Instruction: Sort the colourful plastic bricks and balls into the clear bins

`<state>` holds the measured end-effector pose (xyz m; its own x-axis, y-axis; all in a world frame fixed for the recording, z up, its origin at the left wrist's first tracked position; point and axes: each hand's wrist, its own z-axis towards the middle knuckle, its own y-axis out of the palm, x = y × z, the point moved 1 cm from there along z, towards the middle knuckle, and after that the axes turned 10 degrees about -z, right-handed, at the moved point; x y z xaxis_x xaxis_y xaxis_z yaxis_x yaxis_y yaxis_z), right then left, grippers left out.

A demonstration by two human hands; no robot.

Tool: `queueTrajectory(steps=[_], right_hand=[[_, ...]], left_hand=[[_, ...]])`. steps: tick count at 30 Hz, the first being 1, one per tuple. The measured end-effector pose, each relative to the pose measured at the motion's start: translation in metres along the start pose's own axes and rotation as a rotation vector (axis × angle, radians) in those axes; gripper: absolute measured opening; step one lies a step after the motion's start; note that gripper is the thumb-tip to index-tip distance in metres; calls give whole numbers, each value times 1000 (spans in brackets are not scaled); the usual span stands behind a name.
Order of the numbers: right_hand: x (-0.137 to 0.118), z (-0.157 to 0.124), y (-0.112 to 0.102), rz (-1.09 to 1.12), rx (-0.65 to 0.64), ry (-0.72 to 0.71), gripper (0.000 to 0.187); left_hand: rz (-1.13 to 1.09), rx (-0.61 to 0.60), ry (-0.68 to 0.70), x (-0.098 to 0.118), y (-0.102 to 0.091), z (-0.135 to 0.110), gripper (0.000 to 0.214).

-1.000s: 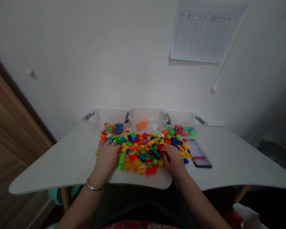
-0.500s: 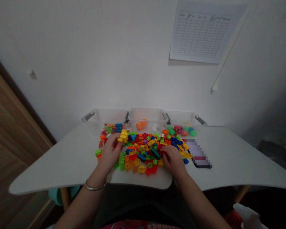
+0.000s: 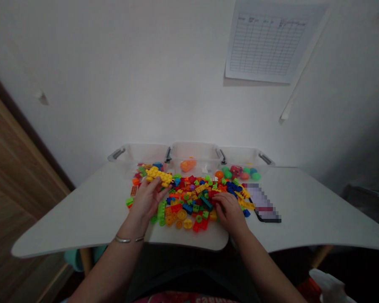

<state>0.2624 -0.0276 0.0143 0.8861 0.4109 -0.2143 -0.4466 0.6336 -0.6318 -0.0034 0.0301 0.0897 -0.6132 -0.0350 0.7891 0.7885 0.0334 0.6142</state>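
Note:
My left hand (image 3: 147, 200) is closed on a yellow building block (image 3: 159, 176), studded and long, lifted above the left part of the block pile. A silver bangle is on that wrist. My right hand (image 3: 230, 212) rests at the right side of the pile of building blocks (image 3: 189, 195), its fingers curled down among the pieces. A dark green block (image 3: 206, 203) and a red piece lie by those fingertips. Whatever these fingers may hold is hidden. Round yellow and orange pieces (image 3: 181, 214) lie at the near side of the pile.
Three clear bins stand along the wall: the left bin (image 3: 145, 151) holds mixed pieces, the middle bin (image 3: 194, 149) an orange object, the right bin (image 3: 241, 153) round green and pink items. A phone (image 3: 263, 204) lies right of the pile on the white table (image 3: 309, 210).
My left hand has turned over, bringing the yellow block from end-on to lying lengthwise across the fingers and slightly left. My right hand stays in place.

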Motion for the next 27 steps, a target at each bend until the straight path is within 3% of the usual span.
queueTrajectory(steps=[3, 8, 11, 15, 20, 27], right_hand=[[0, 0, -1, 1, 7, -2, 23], [-1, 1, -2, 4, 9, -8, 23], [0, 1, -1, 4, 2, -12, 23], [1, 1, -1, -3, 2, -18, 23], [1, 1, -1, 0, 1, -19, 23], [2, 0, -1, 2, -19, -10, 21]], left_hand=[[106, 12, 180, 4, 3, 12, 25], [352, 85, 682, 10, -3, 41, 40], [422, 77, 809, 14, -8, 62, 45], [579, 121, 871, 20, -11, 83, 50], [1003, 140, 892, 26, -11, 100, 38], [1473, 141, 899, 17, -16, 104, 40]])
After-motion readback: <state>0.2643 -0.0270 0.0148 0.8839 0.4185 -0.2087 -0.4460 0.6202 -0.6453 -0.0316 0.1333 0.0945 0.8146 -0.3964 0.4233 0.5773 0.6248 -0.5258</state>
